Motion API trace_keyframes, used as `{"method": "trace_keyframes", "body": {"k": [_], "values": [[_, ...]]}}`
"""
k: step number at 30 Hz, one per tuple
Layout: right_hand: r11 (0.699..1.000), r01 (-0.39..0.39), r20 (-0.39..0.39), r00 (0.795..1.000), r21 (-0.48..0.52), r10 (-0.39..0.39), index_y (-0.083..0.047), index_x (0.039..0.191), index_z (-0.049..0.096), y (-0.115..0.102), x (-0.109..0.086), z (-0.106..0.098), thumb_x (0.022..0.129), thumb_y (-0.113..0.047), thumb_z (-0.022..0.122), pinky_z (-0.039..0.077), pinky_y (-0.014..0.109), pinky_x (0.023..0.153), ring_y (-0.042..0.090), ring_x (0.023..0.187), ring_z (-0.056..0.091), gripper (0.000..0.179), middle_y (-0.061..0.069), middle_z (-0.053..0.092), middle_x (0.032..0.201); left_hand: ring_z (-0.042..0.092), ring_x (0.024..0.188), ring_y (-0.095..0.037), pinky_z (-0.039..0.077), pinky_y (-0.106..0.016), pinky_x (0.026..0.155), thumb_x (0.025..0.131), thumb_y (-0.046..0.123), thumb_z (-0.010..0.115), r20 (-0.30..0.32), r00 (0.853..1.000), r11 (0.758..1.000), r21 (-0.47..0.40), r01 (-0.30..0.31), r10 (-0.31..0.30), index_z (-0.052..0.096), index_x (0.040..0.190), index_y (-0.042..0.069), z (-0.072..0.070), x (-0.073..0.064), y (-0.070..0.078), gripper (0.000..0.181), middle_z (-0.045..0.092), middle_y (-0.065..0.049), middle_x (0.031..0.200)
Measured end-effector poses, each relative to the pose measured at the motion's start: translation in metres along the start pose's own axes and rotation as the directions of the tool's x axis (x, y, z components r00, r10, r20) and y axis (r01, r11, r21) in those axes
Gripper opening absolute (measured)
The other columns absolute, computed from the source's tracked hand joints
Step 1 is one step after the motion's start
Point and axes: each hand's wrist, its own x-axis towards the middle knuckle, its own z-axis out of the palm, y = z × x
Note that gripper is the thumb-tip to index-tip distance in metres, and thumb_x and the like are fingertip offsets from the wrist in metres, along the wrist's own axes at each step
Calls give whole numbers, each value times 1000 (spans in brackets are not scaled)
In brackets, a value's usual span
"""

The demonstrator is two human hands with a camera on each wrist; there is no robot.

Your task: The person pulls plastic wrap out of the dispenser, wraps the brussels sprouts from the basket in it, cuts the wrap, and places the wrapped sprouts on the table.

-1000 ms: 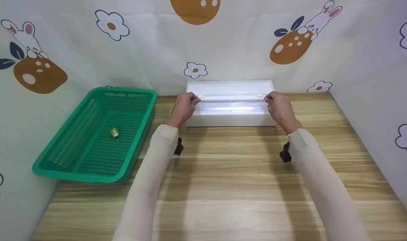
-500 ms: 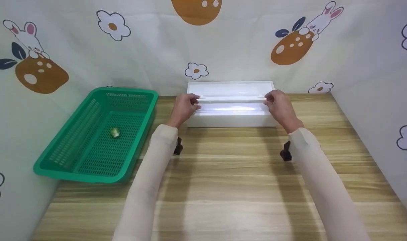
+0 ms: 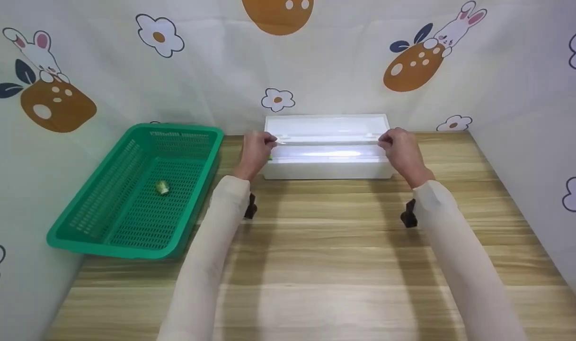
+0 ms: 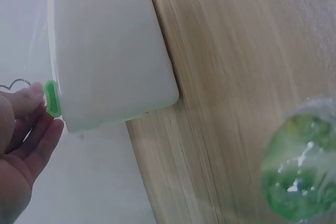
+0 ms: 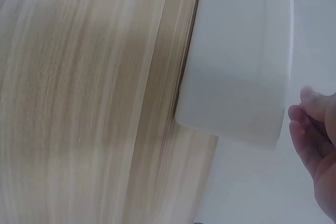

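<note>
In the head view a long white cling film dispenser (image 3: 328,171) stands at the back of the table, its lid (image 3: 325,124) raised against the wall. Shiny clear cling film (image 3: 332,153) shows along its opening. At the left end my left hand (image 3: 256,150) pinches the film's edge between thumb and fingers; faint film streaks show above it in the left wrist view. My right hand (image 3: 403,150) pinches at the right end, thumb against fingertips; the film there is barely visible. A light green tab (image 4: 53,98) sits at the dispenser's left end, beside my left fingers.
A green plastic basket (image 3: 207,189) stands left, holding a small pale green-gold thing (image 3: 162,187). In the left wrist view a green-and-white thing in shiny clear wrap (image 4: 299,169) appears at lower right. Patterned cloth (image 3: 212,57) covers the walls around the wooden table (image 3: 325,265).
Half a second ago both hands' fingers were spread at the dispenser; now they are pinched together again. The hands have moved slightly apart, and the green tab shows beside the left hand.
</note>
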Motion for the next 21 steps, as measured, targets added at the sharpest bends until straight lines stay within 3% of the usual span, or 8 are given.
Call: {"method": "trace_keyframes", "body": {"k": [4,9,21], "values": [[1000,-3,10,1000,2,3,7,107,69,0,2,-4,98,-1,60,54,50,88,37,98,64,16,27,68,106,68,99,-25,58,-37,92,98,1,60,28,999,999,28,29,-30,75,108,-2,-2,3,0,18,75,-16,110],[1000,4,0,1000,17,-4,7,107,69,-2,1,-8,98,0,60,55,49,86,36,97,63,15,26,67,106,69,101,-27,57,-37,94,99,1,58,30,999,999,49,24,-26,75,108,-2,-4,6,2,19,75,-16,110],[1000,-13,-1,1000,-8,13,5,108,68,-6,-1,-22,99,-7,61,55,47,87,34,94,59,17,22,64,105,64,96,-22,56,-34,91,100,7,59,23,998,998,14,54,-54,72,111,0,-14,8,12,18,72,-14,109]]}}
